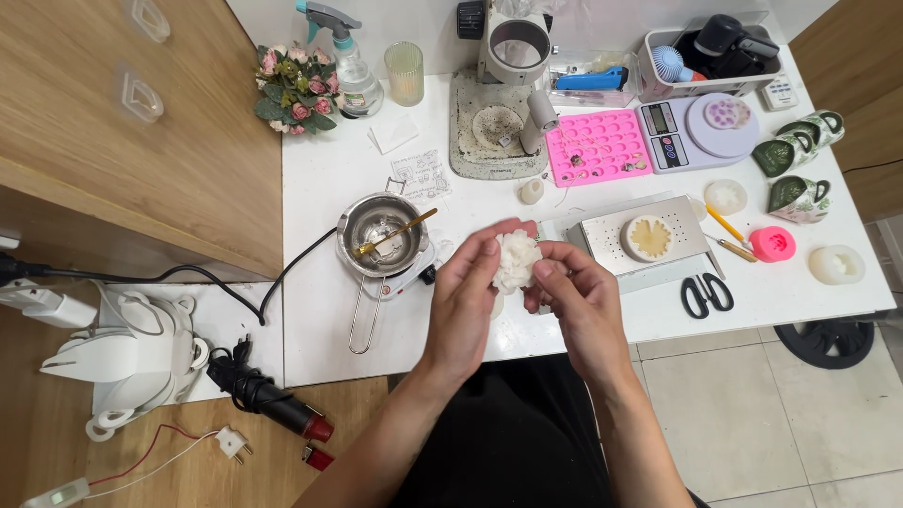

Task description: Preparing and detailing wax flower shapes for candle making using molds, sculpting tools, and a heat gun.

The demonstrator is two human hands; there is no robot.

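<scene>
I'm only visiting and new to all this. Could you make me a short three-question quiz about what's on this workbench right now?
1. True or false: both hands, the left hand and the right hand, hold the lumpy white flower-shaped wax piece.
2. What lies in the small steel melting pot on the white table? A) black scissors B) a gold-coloured spoon C) a pink mould
3. Fill in: the pink silicone mould tray with many small cavities lies just to the ____ of the digital kitchen scale.

Key: 1 true. 2 B, the gold-coloured spoon. 3 left.
</scene>
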